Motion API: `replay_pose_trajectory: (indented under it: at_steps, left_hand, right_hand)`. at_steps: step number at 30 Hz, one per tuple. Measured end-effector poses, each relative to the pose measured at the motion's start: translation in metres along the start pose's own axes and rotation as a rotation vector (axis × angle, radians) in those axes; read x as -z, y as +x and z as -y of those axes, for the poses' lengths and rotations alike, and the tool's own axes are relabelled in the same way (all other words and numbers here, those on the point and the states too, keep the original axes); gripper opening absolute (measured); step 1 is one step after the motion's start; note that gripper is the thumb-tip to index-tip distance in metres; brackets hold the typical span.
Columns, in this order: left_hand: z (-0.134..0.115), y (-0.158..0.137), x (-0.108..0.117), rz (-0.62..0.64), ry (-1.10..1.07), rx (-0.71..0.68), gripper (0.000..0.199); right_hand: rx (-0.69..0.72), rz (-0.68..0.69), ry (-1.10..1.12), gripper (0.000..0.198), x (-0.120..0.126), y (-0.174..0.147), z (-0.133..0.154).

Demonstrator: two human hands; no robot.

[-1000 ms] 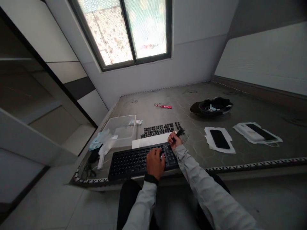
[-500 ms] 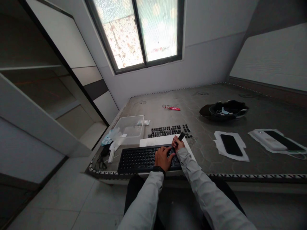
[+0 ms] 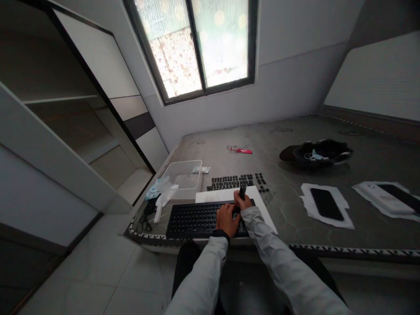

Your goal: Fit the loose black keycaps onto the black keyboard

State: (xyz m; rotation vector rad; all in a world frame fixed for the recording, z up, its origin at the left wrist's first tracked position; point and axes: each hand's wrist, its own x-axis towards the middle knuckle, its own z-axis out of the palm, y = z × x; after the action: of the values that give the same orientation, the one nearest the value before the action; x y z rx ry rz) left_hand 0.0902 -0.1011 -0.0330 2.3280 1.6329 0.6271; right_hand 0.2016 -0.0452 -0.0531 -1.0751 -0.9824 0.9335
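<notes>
A black keyboard (image 3: 192, 218) lies along the front edge of the mattress-like surface, partly over a white sheet (image 3: 262, 203). My right hand (image 3: 242, 203) is closed round a black stick-like tool (image 3: 242, 191), held nearly upright over the keyboard's right part. What kind of tool it is I cannot make out, and its lower end is mostly hidden. Beside it, my left hand (image 3: 226, 220) rests on the keys, thumb apart from the fingers, close to the tool's lower end. Behind the sheet, loose black keycaps (image 3: 231, 181) are laid out in rows.
At the left stand a clear plastic tub (image 3: 184, 192) and crumpled plastic wrapping (image 3: 166, 192), with black cables (image 3: 143, 223) nearby. A red packet (image 3: 242, 150) lies farther back. Rightward are a dark cap (image 3: 295, 158), a phone (image 3: 326, 204) on white paper and a white box (image 3: 380, 196).
My right hand has tipped the black tool from a rightward lean to nearly upright. My left hand stays on the keyboard. The whole view has shifted slightly.
</notes>
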Motion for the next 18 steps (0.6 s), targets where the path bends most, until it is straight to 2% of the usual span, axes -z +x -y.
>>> replay_pose_trajectory:
  at_steps: [3, 9, 14, 18]
  left_hand:
    - [-0.002, 0.001, 0.002, 0.007, 0.000, 0.019, 0.020]
    - [-0.007, 0.003, 0.005, 0.001, 0.009, 0.061, 0.016]
    - [-0.006, 0.002, 0.002, -0.006, 0.006, 0.056, 0.016]
    - [-0.004, 0.001, 0.000, -0.012, 0.005, 0.051, 0.017]
  right_hand:
    - [0.011, 0.004, -0.137, 0.054, 0.004, -0.005, -0.005]
    - [0.115, -0.103, -0.322, 0.057, 0.007, -0.011, -0.007]
    - [0.214, -0.005, -0.315, 0.056, 0.007, -0.016, 0.002]
    - [0.237, -0.009, -0.247, 0.053, 0.008, -0.017, 0.003]
